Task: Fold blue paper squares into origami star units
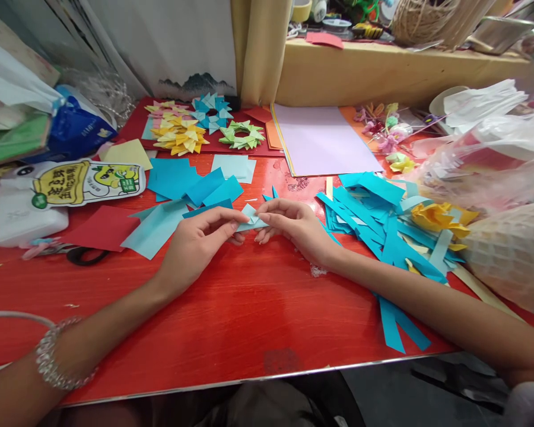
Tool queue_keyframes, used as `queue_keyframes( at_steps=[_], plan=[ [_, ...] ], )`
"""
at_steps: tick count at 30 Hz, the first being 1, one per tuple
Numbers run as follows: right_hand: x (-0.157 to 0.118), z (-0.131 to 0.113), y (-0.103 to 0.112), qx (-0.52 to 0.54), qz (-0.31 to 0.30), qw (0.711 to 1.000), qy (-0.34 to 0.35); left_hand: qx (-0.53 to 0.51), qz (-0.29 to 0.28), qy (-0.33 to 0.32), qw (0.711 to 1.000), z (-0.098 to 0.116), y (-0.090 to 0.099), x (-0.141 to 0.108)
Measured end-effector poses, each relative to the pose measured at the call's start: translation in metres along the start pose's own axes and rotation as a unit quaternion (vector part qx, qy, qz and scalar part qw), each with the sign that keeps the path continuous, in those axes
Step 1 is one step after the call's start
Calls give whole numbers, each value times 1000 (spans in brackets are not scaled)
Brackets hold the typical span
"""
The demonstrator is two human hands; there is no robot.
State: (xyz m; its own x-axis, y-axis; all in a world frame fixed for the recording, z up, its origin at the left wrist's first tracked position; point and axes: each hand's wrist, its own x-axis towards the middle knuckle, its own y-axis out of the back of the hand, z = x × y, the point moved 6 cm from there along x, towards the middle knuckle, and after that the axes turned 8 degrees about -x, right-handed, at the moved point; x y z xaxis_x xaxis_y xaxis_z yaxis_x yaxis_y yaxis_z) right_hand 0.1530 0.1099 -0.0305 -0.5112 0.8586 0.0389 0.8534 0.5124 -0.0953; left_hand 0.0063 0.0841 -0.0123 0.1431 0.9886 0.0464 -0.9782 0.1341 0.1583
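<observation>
While the fingers of the left hand (200, 240) pinch a small folded piece of pale-blue paper (251, 218) at its nine o'clock end, those of the right hand (300, 228) close on its three o'clock end, so that it sits between the two near the middle of the red table (231, 332). Measured from that piece, a loose heap of blue paper strips (369, 213) lies at three o'clock, partly behind the right forearm. A lilac sheet (324, 139) rests between one and two o'clock. Toward twelve lies a green folded-paper ring (241, 135), with a blue one (212, 112) at eleven and a yellow one (182, 137) between ten and eleven. Pale-blue sheets (158, 228) lie at nine, beside a red paper sheet (109, 228); a black scissor handle (86, 256) shows between eight and nine.
</observation>
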Motion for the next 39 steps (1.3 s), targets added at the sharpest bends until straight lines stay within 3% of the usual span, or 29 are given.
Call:
queue_keyframes(
  at_steps=[7, 15, 20, 24, 28, 32, 34, 39],
  plan=[
    [-1, -3, 0, -41, 26, 999, 3, 15, -30, 0, 999, 4, -6, -2],
    [-5, -9, -3, -85, 9, 996, 37, -88, -43, 111, 989, -12, -13, 4],
    [-5, -6, -3, -77, 10, 997, 17, -68, -41, 83, 993, -8, -12, 3],
    [-5, -2, -7, -94, -27, 995, -6, -50, -31, 66, 996, -6, -11, 2],
    [-6, -1, -6, -110, -31, 993, -5, 17, -50, 60, 997, -4, -11, 3],
    [-5, -2, -4, -103, -13, 995, 4, 42, -13, 20, 999, 1, -5, 3],
    [-5, -3, -5, -109, -13, 994, 13, 4, -7, 38, 999, -1, -6, 2],
    [-3, -3, -5, -109, -2, 994, 8, -68, -67, 127, 987, -9, -18, 0]
  ],
)
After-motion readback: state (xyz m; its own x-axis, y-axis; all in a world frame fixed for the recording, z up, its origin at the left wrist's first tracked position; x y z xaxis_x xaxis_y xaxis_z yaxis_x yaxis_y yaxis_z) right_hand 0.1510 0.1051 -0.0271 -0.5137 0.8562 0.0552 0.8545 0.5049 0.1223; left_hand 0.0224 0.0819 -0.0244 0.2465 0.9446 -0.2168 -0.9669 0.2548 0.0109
